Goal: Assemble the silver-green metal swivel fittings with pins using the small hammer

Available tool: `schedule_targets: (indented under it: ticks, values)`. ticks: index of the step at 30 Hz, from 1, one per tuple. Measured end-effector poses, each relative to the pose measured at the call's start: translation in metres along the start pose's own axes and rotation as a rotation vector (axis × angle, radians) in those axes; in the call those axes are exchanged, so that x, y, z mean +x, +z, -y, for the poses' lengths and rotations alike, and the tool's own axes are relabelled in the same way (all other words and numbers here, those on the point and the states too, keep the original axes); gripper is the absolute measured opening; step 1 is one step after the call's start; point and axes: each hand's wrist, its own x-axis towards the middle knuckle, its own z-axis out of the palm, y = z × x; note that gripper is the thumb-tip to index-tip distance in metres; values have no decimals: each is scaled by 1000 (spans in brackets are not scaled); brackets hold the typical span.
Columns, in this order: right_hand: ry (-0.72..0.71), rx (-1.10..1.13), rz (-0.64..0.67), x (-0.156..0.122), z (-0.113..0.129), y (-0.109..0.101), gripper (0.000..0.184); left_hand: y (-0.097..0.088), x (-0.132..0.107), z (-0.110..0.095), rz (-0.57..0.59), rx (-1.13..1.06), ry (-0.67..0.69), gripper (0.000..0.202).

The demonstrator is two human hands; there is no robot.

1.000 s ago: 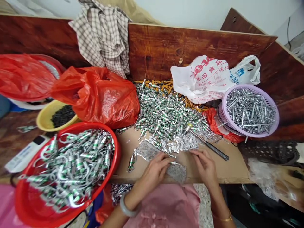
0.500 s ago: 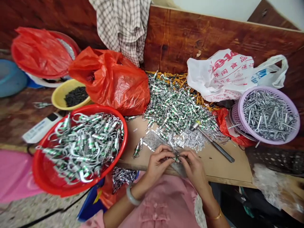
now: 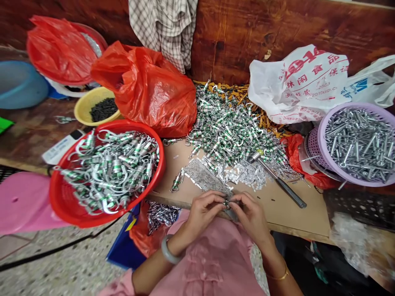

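Observation:
My left hand (image 3: 202, 211) and my right hand (image 3: 251, 213) meet at the front edge of the cardboard-covered table (image 3: 290, 209). Both pinch one small metal part with a green band (image 3: 226, 202) between their fingertips. Just behind them lies a grey speckled strip (image 3: 203, 179). Beyond it spreads a big pile of silver and green hook parts (image 3: 230, 133). A tool with a dark handle (image 3: 279, 185) lies to the right of the pile.
A red basket (image 3: 61, 201) full of assembled hooks stands at the left. A purple basket (image 3: 324, 160) of silver pins sits at the right. Red plastic bags (image 3: 148, 88), a yellow bowl (image 3: 82, 113), white bags (image 3: 302, 86) and a checked cloth (image 3: 166, 28) line the wooden back wall.
My hands came together from apart and now pinch one small part. The camera has tilted down and left, so everything sits higher in view.

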Motion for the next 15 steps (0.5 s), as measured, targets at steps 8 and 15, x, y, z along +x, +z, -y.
schedule_targets:
  ticks: [8,15]
  values:
    - [-13,-8,68,-1,-2,-2,16,-3,4,-3,18,1,24,13]
    - [-74,-12,92,0,2,-4,9,5,1,2,-66,-178,-85,10]
